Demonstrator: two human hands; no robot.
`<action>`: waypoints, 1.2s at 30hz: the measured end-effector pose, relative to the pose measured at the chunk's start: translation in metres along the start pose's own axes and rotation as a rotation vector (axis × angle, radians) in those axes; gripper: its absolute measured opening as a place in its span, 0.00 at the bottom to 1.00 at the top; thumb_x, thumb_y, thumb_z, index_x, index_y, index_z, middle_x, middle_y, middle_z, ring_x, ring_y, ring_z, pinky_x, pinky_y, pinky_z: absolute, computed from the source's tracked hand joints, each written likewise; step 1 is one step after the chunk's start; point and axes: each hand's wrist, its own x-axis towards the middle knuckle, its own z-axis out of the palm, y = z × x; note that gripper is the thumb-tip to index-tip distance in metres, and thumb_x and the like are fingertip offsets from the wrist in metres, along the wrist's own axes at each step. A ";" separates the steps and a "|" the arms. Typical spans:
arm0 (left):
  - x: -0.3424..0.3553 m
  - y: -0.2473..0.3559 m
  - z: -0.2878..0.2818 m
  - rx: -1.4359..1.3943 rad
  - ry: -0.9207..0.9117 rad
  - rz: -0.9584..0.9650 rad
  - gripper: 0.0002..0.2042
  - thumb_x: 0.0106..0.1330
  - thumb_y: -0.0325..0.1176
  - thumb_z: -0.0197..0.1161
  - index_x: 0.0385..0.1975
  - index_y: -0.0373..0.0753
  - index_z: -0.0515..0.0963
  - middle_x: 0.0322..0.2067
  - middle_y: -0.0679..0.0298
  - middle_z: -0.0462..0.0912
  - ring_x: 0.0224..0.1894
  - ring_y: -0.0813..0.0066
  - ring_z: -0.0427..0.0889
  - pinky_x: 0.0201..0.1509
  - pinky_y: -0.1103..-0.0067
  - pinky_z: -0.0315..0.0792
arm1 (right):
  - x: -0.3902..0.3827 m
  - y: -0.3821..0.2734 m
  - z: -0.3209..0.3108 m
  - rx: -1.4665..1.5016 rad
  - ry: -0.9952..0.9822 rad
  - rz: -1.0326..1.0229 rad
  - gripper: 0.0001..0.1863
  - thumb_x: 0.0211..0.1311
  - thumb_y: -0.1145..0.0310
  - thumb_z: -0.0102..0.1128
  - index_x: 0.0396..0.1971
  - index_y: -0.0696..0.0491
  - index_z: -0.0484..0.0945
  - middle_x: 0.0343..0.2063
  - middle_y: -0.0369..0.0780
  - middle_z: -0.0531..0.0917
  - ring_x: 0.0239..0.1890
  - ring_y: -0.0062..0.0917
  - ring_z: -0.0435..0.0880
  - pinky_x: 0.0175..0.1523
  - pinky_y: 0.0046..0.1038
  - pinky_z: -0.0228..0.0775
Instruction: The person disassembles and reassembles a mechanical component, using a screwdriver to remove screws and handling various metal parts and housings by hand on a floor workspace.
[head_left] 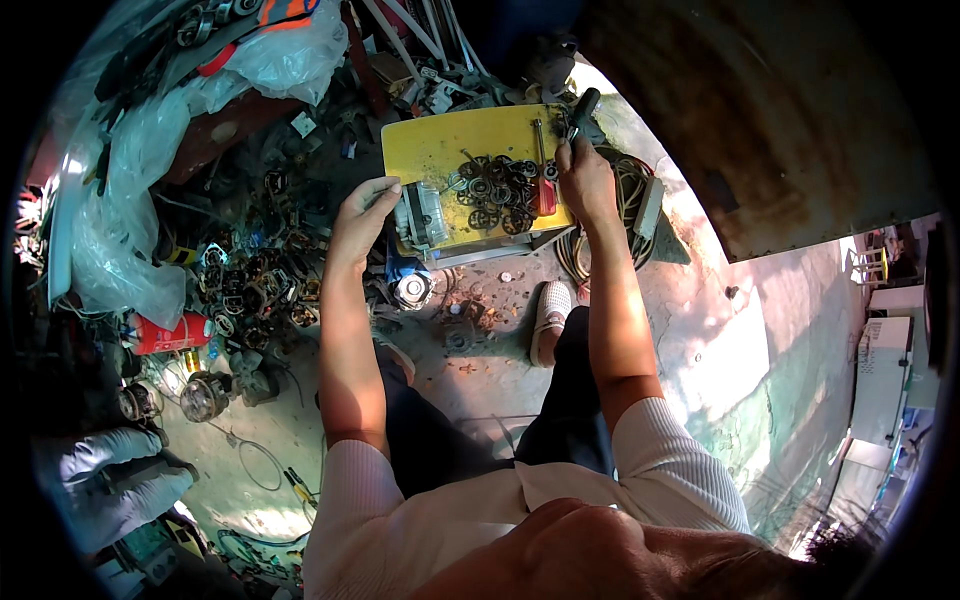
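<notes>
A yellow-topped work surface (440, 140) stands in front of me. At its near left lies a silver-grey ribbed metal casing (427, 215); my left hand (367, 210) grips its left edge between thumb and fingers. At the right edge, my right hand (588, 182) is closed around the metal part of a black-handled tool (586, 104), whose lower end is hidden by the hand. Just left of that hand lies a red-handled screwdriver (546, 196), its shaft pointing away from me. Several dark, round metal parts (487, 190) are piled between the casing and the screwdriver.
Heaped metal parts (265, 270) and plastic sheeting (130, 220) crowd the left side. A red cylinder (168, 333) lies there too. Coiled cable (575, 262) sits right of the work surface, beneath a large rusty panel (770, 120). A round metal part (412, 290) rests near my feet.
</notes>
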 end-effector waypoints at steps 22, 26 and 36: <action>-0.002 -0.004 -0.001 -0.015 0.024 0.038 0.11 0.67 0.31 0.62 0.43 0.32 0.80 0.36 0.65 0.82 0.40 0.82 0.77 0.47 0.83 0.70 | -0.007 -0.008 0.022 -0.197 0.095 -0.041 0.14 0.60 0.56 0.58 0.38 0.49 0.82 0.40 0.46 0.84 0.40 0.43 0.84 0.46 0.38 0.75; 0.004 -0.008 0.006 -0.043 0.032 0.025 0.10 0.66 0.32 0.63 0.42 0.32 0.80 0.34 0.67 0.82 0.38 0.83 0.77 0.44 0.83 0.70 | -0.026 -0.040 0.062 0.318 -0.155 -0.207 0.15 0.65 0.59 0.58 0.44 0.52 0.82 0.38 0.50 0.83 0.40 0.45 0.83 0.45 0.39 0.74; 0.007 -0.008 0.011 -0.071 0.123 -0.013 0.14 0.68 0.36 0.63 0.43 0.31 0.79 0.36 0.66 0.83 0.38 0.82 0.78 0.44 0.84 0.70 | -0.042 -0.083 0.092 0.408 -0.209 -0.175 0.15 0.59 0.56 0.66 0.36 0.52 0.87 0.32 0.45 0.85 0.34 0.38 0.85 0.42 0.35 0.75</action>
